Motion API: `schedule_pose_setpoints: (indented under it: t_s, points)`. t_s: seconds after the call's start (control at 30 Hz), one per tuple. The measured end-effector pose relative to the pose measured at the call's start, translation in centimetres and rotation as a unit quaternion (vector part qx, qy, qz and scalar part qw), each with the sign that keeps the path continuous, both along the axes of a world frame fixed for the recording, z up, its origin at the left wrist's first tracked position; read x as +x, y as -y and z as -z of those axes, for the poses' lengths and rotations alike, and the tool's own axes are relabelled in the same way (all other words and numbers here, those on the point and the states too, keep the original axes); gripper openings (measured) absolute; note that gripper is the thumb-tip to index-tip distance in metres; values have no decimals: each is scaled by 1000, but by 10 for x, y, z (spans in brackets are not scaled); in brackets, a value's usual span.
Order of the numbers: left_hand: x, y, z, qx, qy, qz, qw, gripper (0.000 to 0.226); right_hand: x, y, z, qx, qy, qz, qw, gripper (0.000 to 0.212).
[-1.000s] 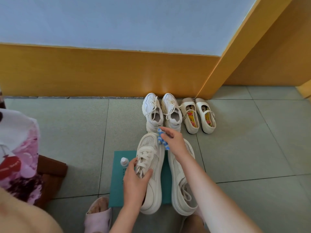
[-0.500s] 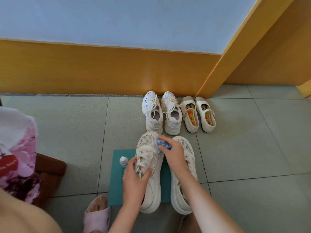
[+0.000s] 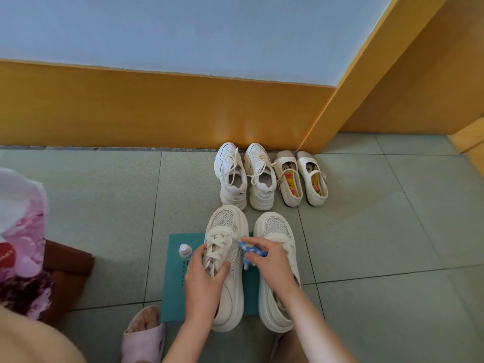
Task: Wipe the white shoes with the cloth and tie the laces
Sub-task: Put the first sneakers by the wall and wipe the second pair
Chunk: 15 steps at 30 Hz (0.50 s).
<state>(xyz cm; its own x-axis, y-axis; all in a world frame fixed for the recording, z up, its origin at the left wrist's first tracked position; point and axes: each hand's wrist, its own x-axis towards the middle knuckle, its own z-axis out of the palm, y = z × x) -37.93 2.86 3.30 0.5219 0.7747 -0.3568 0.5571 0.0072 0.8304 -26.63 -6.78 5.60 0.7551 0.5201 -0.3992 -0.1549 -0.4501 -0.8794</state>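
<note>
Left hand (image 3: 203,281) grips the laced top of the shoe (image 3: 222,224) on the mat's (image 3: 172,284) right half, right hand (image 3: 272,263) pinches the cloth (image 3: 252,250) against its inner side; risk: a hard stroke shoves the shoe into the bottle (image 3: 185,251) near the mat's far left corner.

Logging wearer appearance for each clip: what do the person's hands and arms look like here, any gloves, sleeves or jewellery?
The left hand and the right hand are bare, with no gloves. No ring, watch or bracelet shows on either. The left forearm and the right forearm are uncovered down to the frame edge; no sleeve is in view.
</note>
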Motion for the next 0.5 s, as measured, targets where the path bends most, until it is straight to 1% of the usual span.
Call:
schedule_pose_setpoints:
  t_s: [0.07, 0.13, 0.2, 0.27, 0.37, 0.43, 0.5]
  points:
    - [-1, -1, 0, -1, -1, -3, 1000, 60, 8, 2, -5, 16, -31, 4, 999, 37]
    - [0, -1, 0, -2, -4, -2, 1000, 59, 22, -3, -12, 52, -65, 48, 995, 37]
    - [0, -1, -1, -5, -2, -2, 1000, 59, 41, -15, -19, 98, -102, 108, 984, 34]
    - [0, -1, -1, -7, 0, -2, 1000, 58, 59, -32, -21, 121, -124, 128, 976, 32]
    - [0, -1, -1, -9, -4, -3, 1000, 59, 74, -54, -14, 82, -102, 64, 989, 35]
    - [0, -1, -1, -14, -4, -5, 1000, 60, 77, -63, -7, 38, -50, 11, 998, 35]
    - [0, -1, -1, -17, -3, -3, 1000, 60, 76, -64, 0, -5, 7, -38, 999, 34]
